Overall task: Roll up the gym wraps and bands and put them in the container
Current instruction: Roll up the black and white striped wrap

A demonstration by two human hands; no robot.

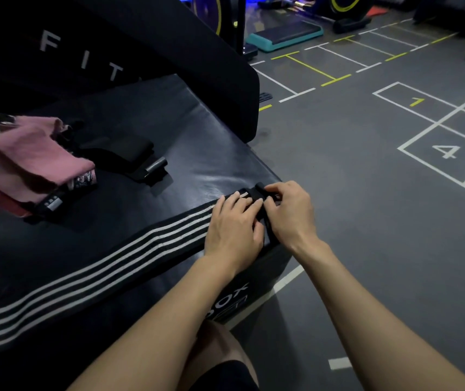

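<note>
Head view: a person bends over a black padded box in a dim gym, both hands working at one end of a long black wrap with four white stripes. The left hand lies flat on the wrap, fingers straight and close together, pressing the fabric down near the box's corner. Just beside it, touching at the fingertips, the right hand curls its fingers and thumb round the wrap's black end piece, which stands a little off the surface. From under the left palm the striped wrap runs away flat across the box top toward the person's left, ending near the box's edge. Well beyond the left hand, on the far part of the box, lies a pink band heaped with other dark straps, and nearer the hands a black strap with a metal buckle. Past the right hand, the grey floor carries white numbered squares and yellow lines; a teal step platform sits farther off. No container shows.
</note>
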